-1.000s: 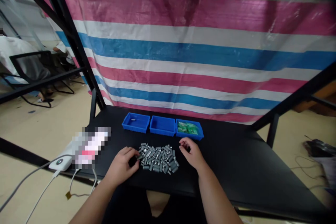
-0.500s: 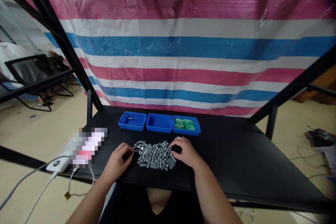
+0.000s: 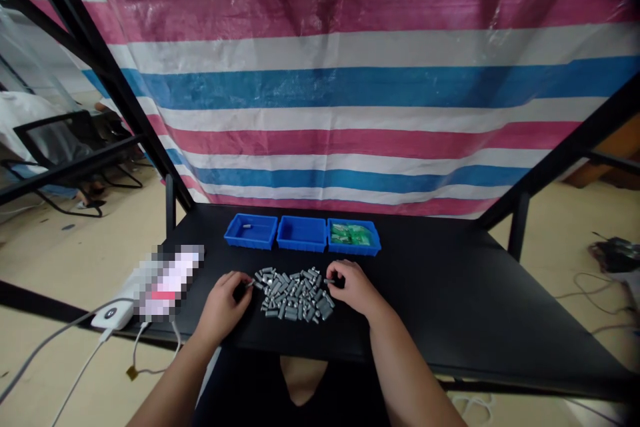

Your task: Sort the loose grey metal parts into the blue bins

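Observation:
A heap of small grey metal cylinders lies on the black table in front of me. At its left edge my left hand pinches one small cylinder between thumb and fingertips. My right hand, at the heap's right edge, holds another grey cylinder in a pinch. Behind the heap three blue trays stand in a row. The left tray has one small cylinder in it, the middle tray shows nothing inside, and the right tray contains green packets.
A blurred-out device and a white charger with cables lie at the left of the black table. Striped sheeting hangs behind, between black frame bars. Part of a person sits on a chair at far left.
Both hands have drawn slightly outward from the heap, and a cylinder now shows clearly in each pinch. The view has shifted a little.

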`<state>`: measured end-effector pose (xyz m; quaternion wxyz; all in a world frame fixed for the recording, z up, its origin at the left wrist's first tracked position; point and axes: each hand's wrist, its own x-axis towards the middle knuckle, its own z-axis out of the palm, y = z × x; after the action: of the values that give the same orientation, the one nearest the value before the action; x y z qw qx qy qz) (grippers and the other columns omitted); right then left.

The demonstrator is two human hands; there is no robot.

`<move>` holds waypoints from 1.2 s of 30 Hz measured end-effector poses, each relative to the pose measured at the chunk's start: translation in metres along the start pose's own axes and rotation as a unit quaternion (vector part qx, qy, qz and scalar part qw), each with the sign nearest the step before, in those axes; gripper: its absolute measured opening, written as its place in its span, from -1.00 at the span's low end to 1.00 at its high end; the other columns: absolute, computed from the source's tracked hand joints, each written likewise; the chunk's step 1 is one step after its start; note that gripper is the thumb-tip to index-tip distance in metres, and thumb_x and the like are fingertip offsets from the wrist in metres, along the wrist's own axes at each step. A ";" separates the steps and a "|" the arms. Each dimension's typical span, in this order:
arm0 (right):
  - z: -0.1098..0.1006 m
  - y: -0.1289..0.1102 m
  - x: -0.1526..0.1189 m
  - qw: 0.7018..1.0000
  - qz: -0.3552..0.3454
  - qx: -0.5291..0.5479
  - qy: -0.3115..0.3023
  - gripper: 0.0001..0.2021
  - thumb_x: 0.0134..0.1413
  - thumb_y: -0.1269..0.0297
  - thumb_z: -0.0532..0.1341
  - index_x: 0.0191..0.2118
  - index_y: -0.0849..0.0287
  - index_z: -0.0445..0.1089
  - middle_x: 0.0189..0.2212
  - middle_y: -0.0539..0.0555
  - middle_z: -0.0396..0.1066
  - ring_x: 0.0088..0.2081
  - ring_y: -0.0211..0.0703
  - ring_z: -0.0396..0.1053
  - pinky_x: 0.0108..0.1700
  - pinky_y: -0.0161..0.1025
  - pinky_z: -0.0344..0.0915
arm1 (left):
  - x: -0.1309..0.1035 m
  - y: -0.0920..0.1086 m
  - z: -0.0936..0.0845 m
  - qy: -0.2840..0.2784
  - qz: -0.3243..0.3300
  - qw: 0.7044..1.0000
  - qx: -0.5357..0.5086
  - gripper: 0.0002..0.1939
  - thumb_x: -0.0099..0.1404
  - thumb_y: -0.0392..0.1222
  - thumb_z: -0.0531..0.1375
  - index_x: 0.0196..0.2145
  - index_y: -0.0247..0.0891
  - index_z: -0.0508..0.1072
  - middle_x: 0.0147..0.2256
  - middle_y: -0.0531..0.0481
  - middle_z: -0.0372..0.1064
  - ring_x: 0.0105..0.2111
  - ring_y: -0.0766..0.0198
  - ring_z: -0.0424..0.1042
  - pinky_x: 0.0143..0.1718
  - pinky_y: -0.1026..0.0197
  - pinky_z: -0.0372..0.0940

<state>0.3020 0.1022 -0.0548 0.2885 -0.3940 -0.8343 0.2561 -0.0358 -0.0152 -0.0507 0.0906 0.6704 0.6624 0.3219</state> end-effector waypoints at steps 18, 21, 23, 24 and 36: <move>-0.003 0.022 0.002 0.975 0.085 0.191 0.075 -0.91 -0.03 0.31 0.26 -0.34 0.17 0.40 -0.54 -0.07 0.30 -0.52 -0.31 0.20 -0.42 -0.34 0.13 | 0.069 0.014 -0.036 0.129 0.015 0.984 0.120 -0.76 0.27 -0.08 0.17 -0.15 -0.18 0.50 -0.15 -0.10 0.46 -0.13 0.01 0.44 -0.02 0.01 0.30; -0.008 0.009 0.015 0.984 0.062 0.168 -0.007 -0.91 -0.07 0.38 0.26 -0.36 0.18 0.48 -0.47 -0.02 0.34 -0.50 -0.31 0.25 -0.44 -0.35 0.16 | 0.034 -0.002 -0.011 0.117 0.007 0.992 0.056 -0.84 0.30 -0.12 0.15 -0.22 -0.18 0.48 -0.19 -0.09 0.46 -0.14 0.05 0.43 -0.03 0.03 0.32; -0.006 -0.011 0.033 0.987 0.031 0.146 -0.061 -0.91 -0.08 0.43 0.26 -0.39 0.17 0.50 -0.45 -0.01 0.36 -0.49 -0.31 0.28 -0.44 -0.36 0.18 | 0.016 -0.005 0.000 0.087 -0.001 0.996 0.024 -0.85 0.31 -0.13 0.15 -0.21 -0.16 0.47 -0.19 -0.07 0.45 -0.13 0.06 0.43 -0.05 0.04 0.33; -0.003 -0.023 0.044 0.987 0.016 0.140 -0.077 -0.91 -0.08 0.44 0.26 -0.40 0.17 0.50 -0.45 -0.01 0.37 -0.49 -0.32 0.29 -0.44 -0.36 0.19 | 0.010 -0.005 0.003 0.070 0.001 0.997 0.011 -0.86 0.32 -0.13 0.14 -0.21 -0.15 0.47 -0.19 -0.06 0.45 -0.14 0.07 0.44 -0.06 0.05 0.33; 0.020 -0.050 0.059 0.989 0.033 0.121 0.079 -0.86 0.03 0.31 0.27 -0.36 0.13 0.26 -0.37 -0.05 0.30 -0.54 -0.34 0.30 -0.45 -0.34 0.25 | 0.002 0.012 -0.007 -0.043 0.065 0.996 0.031 -0.75 0.33 -0.16 0.16 -0.05 -0.07 0.48 -0.08 -0.07 0.44 -0.04 0.05 0.40 -0.04 0.00 0.25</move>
<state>0.2326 0.1178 -0.0195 0.3903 -0.4024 -0.7584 0.3325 -0.0296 -0.0166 -0.0380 0.0771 0.7276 0.6229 0.2769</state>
